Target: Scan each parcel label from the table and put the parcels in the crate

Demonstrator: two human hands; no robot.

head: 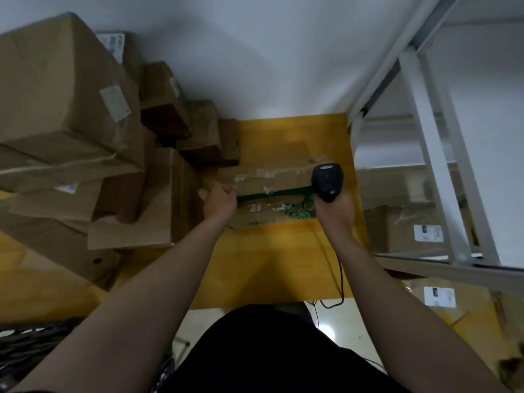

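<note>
A flat cardboard parcel with green print and torn tape lies on the yellow table, in the middle. My left hand grips the parcel's left end. My right hand holds a black barcode scanner over the parcel's right end; its cable trails off the table's near edge. A black crate shows at the lower left, partly cut off by the frame. No label is visible on the held parcel.
Several brown cardboard boxes are stacked high on the table's left side and back. A grey metal shelf rack stands at the right, with labelled boxes on its lower shelves. A white wall is behind.
</note>
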